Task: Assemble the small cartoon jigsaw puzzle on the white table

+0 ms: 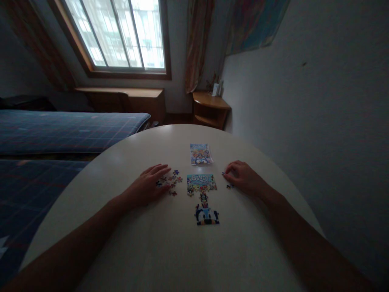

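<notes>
A partly joined jigsaw puzzle point(201, 182) lies in the middle of the table, its upper block bright with lettering and small figures. A narrow strip of pieces links it to a lower section point(207, 216) showing a blue cartoon dog's face. My left hand point(151, 182) rests palm down with fingers spread, partly covering a heap of loose puzzle pieces point(176, 178). Right of the puzzle, my right hand point(242, 175) pinches a small puzzle piece point(223, 173) between thumb and fingers. Beneath that hand lie a few more loose pieces point(229, 186), partly hidden.
Beyond the puzzle lies a printed picture sheet point(201, 154) with matching artwork. The round white table point(164, 251) stands close to the wall on the right. A bed with a plaid cover point(60, 132) is at the left, and a corner shelf point(211, 100) stands behind.
</notes>
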The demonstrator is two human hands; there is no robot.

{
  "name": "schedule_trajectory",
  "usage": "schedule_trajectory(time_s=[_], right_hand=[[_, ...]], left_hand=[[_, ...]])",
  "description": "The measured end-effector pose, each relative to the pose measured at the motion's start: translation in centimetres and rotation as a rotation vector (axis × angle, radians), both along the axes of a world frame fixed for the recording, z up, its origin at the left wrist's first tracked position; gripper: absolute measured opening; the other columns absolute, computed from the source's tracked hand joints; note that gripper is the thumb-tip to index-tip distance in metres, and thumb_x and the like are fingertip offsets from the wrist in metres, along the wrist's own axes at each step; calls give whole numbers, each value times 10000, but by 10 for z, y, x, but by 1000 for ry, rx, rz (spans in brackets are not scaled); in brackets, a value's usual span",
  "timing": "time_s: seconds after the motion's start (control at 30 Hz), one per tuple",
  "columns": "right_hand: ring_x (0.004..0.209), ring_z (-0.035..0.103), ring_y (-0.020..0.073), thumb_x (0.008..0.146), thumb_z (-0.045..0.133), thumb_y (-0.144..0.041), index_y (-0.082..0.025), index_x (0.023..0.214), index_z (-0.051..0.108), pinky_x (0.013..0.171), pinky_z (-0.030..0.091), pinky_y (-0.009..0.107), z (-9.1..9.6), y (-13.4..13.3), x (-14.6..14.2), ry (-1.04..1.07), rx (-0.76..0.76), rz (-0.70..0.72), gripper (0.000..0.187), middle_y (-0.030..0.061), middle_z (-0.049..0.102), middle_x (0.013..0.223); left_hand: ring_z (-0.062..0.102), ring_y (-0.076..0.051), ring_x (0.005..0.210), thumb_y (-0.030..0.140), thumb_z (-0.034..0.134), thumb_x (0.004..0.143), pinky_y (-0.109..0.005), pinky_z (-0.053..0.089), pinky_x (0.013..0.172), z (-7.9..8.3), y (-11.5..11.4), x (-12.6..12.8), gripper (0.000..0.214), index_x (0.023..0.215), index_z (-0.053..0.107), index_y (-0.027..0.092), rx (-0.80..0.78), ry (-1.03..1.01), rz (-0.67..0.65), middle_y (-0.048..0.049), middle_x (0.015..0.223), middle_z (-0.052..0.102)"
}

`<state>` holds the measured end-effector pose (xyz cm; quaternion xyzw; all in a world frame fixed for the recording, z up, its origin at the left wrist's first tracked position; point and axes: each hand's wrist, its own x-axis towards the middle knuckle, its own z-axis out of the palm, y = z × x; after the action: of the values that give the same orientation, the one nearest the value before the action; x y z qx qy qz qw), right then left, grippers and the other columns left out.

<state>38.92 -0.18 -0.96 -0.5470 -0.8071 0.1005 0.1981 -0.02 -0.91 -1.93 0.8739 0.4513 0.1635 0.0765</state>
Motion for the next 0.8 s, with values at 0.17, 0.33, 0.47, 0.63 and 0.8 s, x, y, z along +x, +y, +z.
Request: schedule_trajectory(time_s=[0.17,0.33,0.47,0.63,0.8], right_hand=[[995,594,266,857,615,-345,-213,869,677,930,451,428,0,0,-2,2,9,-3,146,96,665,1006],[1006,590,273,860,599,-337,-202,876,681,954,431,441,2,-1,-5,-8,-11,-27,158,104,659,1024],[986,593,266,855,607,-312,-200,882,676,937,438,433,3,-1,-7,-11,-8,-21,135,105,661,1012],[981,596,264,849,613,-286,-191,877,676,932,441,425,5,-3,-9,-15,-3,-31,118,107,665,1003],[986,596,259,845,629,-278,-187,883,676,939,437,422,5,-4,-10,-10,-5,-30,109,110,668,1015]], left_hand=[[361,-311,1415,545,504,935,-511,348,1142,-2,1,0,592,1413,480,197,-39,17,-20,-124,1520,431],[515,-264,1269,440,476,976,-478,425,1079,3,2,11,397,1287,590,220,12,-79,-25,-94,1394,562],[565,-258,1176,395,508,972,-477,456,1023,6,-1,29,325,1228,647,252,57,-45,-63,-70,1302,623],[569,-249,1148,334,522,973,-471,459,1005,8,-4,36,227,1089,709,276,72,-15,-86,-36,1258,644],[574,-240,1118,273,545,947,-437,483,977,4,-6,37,151,983,684,227,63,-52,-56,-50,1172,674]])
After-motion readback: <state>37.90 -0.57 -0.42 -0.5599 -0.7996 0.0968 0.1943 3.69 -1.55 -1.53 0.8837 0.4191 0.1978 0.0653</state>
